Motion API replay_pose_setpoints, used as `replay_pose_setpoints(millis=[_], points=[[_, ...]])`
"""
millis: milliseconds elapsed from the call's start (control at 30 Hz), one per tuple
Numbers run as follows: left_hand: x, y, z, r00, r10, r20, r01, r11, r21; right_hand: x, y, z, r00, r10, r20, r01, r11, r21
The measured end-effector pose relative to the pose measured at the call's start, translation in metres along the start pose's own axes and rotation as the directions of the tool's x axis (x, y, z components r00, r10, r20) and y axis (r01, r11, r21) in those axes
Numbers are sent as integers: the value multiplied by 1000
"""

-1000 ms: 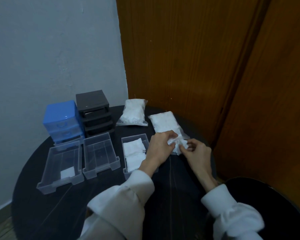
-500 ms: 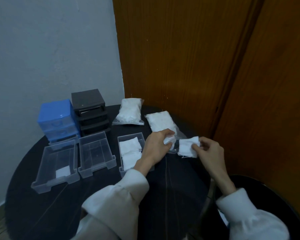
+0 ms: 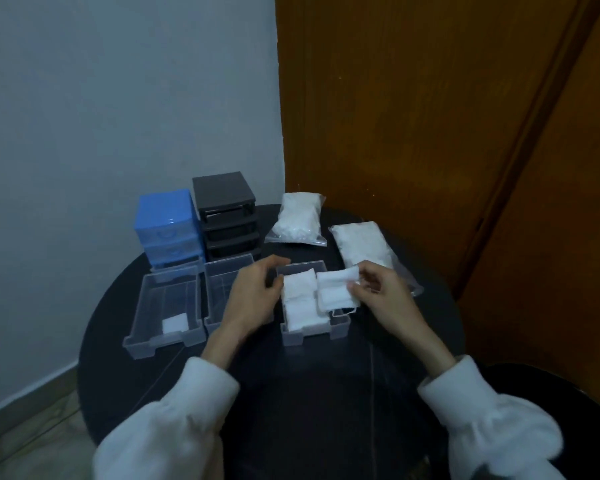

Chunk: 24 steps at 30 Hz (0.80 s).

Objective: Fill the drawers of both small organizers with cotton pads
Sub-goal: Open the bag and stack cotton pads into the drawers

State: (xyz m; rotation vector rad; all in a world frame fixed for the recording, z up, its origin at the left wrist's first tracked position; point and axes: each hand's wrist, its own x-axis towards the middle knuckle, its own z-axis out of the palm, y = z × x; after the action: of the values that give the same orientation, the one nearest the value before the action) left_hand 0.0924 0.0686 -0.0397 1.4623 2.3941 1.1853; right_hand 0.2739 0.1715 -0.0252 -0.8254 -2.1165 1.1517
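A round dark table [image 3: 326, 393] is standing in a corner — pale wall [image 3: 118, 98] rising behind it. Brown wooden panelling [image 3: 430, 116] is running behind the table — tiled floor [image 3: 21, 427] showing below it.

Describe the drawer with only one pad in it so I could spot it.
On the round black table, three clear drawers sit in a row before the blue organizer. It is the leftmost drawer, holding one white pad near its front; the middle looks empty, the right nearly full.
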Motion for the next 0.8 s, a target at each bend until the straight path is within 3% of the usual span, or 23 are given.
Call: replay_pose_setpoints(millis=[333,533,700,800], points=[[-10,-11,11,999,-28,29,27,999,39,18,-11,38,991,14,137,10,985,-171],[-11,-11,11,1000,-20,5,20,999,51,19,-8,37,975,59,213,-23,986,-165],[-11,-12,13,1000,-23,-5,23,999,46,21,-9,36,967,14,252,66,951,-304],[-11,-14,14,1000,-26,-4,26,999,37,18,-13,37,959,-76,273,204,854,-479]])
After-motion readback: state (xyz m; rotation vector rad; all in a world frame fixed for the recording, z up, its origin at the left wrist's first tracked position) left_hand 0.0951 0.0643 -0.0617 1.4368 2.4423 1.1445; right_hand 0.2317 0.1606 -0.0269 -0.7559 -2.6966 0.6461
